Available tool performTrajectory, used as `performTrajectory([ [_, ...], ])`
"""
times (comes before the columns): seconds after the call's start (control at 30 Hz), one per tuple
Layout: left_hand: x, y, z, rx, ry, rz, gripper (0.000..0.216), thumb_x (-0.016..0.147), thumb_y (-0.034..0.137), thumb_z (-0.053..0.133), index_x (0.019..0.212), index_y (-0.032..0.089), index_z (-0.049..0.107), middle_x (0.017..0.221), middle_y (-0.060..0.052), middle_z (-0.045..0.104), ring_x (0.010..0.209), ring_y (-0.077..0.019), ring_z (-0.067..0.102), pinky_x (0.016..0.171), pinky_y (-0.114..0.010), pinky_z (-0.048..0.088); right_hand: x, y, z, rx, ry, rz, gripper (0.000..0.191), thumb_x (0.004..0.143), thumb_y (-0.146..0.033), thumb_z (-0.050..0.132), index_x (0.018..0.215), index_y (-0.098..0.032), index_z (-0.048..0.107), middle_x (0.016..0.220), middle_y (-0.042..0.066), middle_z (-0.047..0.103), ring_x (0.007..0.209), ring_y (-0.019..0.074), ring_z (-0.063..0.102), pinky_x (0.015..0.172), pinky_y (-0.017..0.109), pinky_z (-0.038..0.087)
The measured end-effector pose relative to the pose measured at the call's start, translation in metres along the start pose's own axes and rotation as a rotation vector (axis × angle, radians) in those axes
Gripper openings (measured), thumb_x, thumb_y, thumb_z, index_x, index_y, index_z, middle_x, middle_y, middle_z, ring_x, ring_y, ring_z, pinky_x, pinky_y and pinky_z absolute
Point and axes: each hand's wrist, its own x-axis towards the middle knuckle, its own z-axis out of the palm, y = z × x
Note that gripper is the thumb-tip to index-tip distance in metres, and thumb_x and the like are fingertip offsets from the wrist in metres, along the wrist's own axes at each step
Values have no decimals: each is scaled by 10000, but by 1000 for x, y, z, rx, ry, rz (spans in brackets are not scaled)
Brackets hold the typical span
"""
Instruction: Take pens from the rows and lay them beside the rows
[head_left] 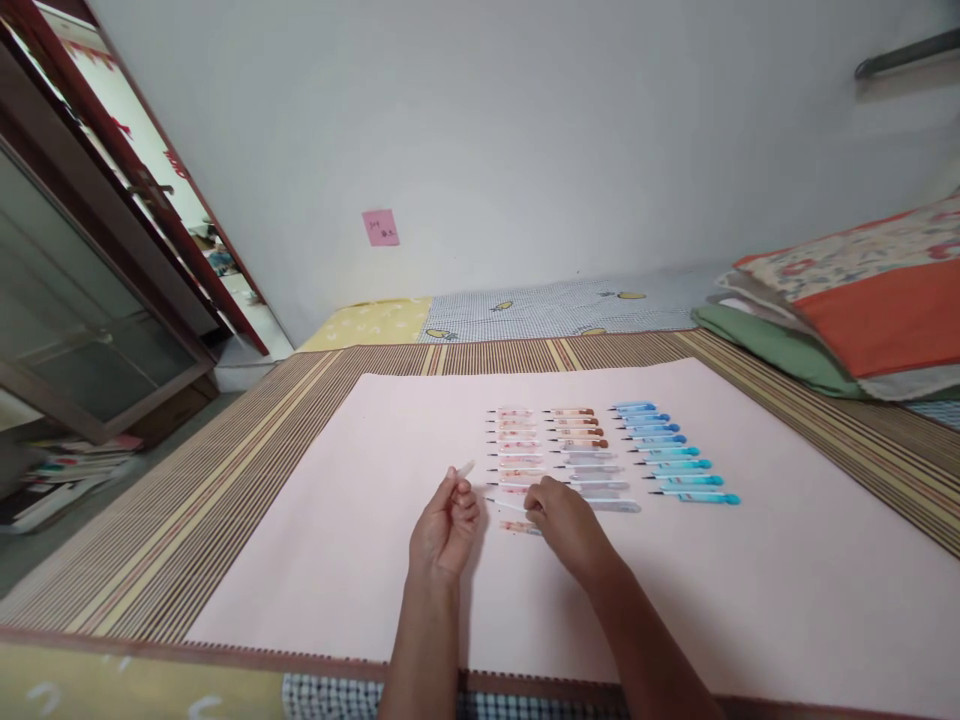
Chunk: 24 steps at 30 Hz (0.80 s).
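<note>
A pale pink rectangular sheet point(315, 530) extends well left of the slim multicoloured pens point(517, 433) before its edge. Nearby, the left hand point(444, 525) pinches a pale, slender, indistinct piece point(466, 469); the right hand point(564, 518) grasps a thin white pen point(510, 505), its rear end hidden.

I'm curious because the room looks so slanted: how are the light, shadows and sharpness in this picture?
In the head view, light is soft, with faint shadows beside the left arm and right arm on the pink sheet; also in the head view, the door leans, probably from lens distortion or tilt; again in the head view, the note's writing is hard to read.
</note>
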Motion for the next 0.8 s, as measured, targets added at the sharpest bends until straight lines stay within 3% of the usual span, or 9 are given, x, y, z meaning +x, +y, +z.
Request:
performTrajectory([
  [0.27, 1, -2, -3, 51, 10, 33, 194, 979, 99, 543, 797, 107, 612, 622, -11, 561, 461, -53, 461, 396, -129, 353, 3, 5, -1, -78, -3, -88, 195, 799, -34, 550, 741, -201, 632, 898, 44, 662, 865, 188, 597, 756, 290, 346],
  [0.53, 2, -1, -3, 75, 23, 32, 197, 992, 108, 523, 813, 107, 604, 619, -5, 564, 481, -53, 466, 413, -127, 366, 3, 8, 0, -47, 52, -128, 181, 774, -37, 529, 710, -202, 571, 856, 40, 636, 836, 185, 572, 751, 293, 366],
  [0.7, 2, -1, -4, 72, 32, 29, 196, 994, 114, 521, 815, 111, 601, 615, -1, 561, 472, -51, 454, 405, -128, 355, -2, 6, -19, 366, 180, -79, 68, 823, -211, 572, 759, -232, 581, 724, -18, 607, 670, 163, 531, 628, 280, 386],
  [0.8, 2, -2, -4, 67, 21, 19, 210, 994, 120, 527, 795, 112, 595, 614, -1, 560, 471, -51, 454, 403, -128, 353, -4, 6, -34, 629, 263, -18, 125, 814, -349, 638, 809, -226, 656, 724, -10, 631, 643, 161, 525, 597, 287, 402],
])
